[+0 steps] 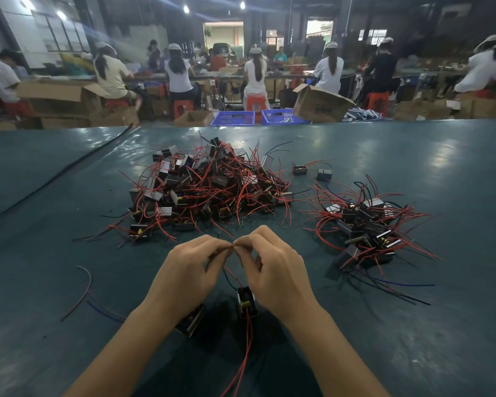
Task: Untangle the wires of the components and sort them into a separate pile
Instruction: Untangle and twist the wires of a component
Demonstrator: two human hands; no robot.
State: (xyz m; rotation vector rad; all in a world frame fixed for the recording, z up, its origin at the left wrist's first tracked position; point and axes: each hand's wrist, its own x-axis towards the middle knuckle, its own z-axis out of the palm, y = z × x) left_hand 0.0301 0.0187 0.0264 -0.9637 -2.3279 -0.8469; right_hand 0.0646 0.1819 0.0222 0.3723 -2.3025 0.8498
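A dark teal table (413, 173) fills the lower two thirds of the view, its glossy cover catching pale glare at about 1 and 11 o'clock. Beyond its far edge, at 12 o'clock, a row of seated workers (257, 70) in white caps face away among cardboard boxes, red stools and two blue crates (232, 118).

The largest thing on the table is the tangled pile (209, 187), just above centre toward 12 o'clock: many small black block-shaped components with silvery metal faces and yellow spots, heaped at all angles, their thin red wires and a few black and blue ones looping through each other and fanning outward.

At 3 o'clock lies the smaller sorted pile (367, 224), the same kind of parts lying closer together, wires splayed outward like spokes. Two stray components (312, 171) sit between the piles toward 1 o'clock.

Both bare forearms reach in from 6 o'clock. The left hand (189, 270) and right hand (272, 267) meet at the fingertips just below centre, each pinching thumb and forefinger on thin wire ends. From that pinch, red and dark wires run down to a held component (246, 302), black with a yellow spot, hanging between the wrists with a red wire trailing toward 6 o'clock. A second component (192, 322) shows under the left wrist.

Loose wires (83, 293), red and blue, lie at 8 o'clock.
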